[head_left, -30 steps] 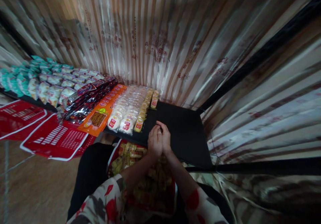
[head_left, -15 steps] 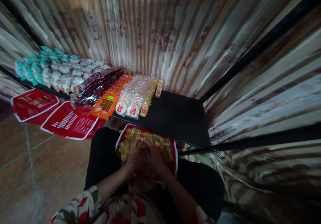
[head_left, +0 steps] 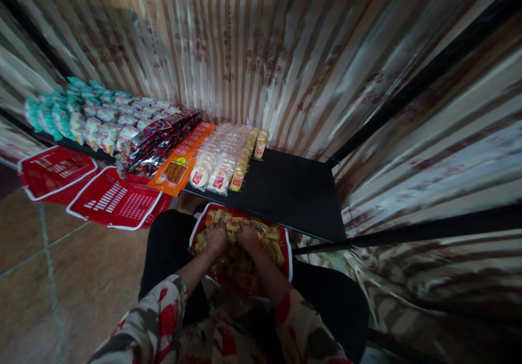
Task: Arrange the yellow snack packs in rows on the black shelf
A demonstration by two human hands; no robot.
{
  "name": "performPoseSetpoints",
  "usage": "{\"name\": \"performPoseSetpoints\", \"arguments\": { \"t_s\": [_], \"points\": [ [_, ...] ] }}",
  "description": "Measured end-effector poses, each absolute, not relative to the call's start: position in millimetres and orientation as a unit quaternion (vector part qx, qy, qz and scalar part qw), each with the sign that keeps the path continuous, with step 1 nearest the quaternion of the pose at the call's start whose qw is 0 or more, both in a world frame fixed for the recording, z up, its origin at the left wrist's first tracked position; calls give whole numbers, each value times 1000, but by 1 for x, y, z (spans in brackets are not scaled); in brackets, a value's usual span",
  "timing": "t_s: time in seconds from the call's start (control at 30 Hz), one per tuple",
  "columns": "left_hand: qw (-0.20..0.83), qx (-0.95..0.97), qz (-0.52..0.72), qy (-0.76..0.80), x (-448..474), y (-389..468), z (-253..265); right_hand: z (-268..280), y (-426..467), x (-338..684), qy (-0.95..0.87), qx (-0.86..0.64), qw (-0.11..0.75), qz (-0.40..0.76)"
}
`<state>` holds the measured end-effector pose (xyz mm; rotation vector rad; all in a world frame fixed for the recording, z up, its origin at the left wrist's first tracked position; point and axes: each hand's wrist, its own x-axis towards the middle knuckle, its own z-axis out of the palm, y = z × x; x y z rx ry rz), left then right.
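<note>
Basket (head_left: 287, 251), red, between my knees, filled with small yellow packets (head_left: 272, 231). Left grip (head_left: 217, 238) and right grip (head_left: 247, 237) rest among them, slightly apart; my fingertips are hidden, so I cannot tell whether either holds anything. I judge the step to be gathering packets; the next move calls for fingers closing gently on thin wrappers. Beyond, a black shelf (head_left: 299, 195) carries a yellow row (head_left: 244, 160) beside white packets (head_left: 222, 157). Farthest, striped curtain (head_left: 244, 43).
</note>
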<state>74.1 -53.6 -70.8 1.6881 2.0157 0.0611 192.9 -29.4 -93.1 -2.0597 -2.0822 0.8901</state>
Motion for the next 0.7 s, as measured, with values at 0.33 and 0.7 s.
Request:
{"name": "performPoseSetpoints", "arguments": {
  "t_s": [0.33,0.7],
  "points": [
    [278,559,199,755,81,-50,-69,-87,-39,210,-686,-651,97,309],
    [249,658,338,625,83,-58,-31,-56,-51,230,-667,-622,249,327]
  ]
}}
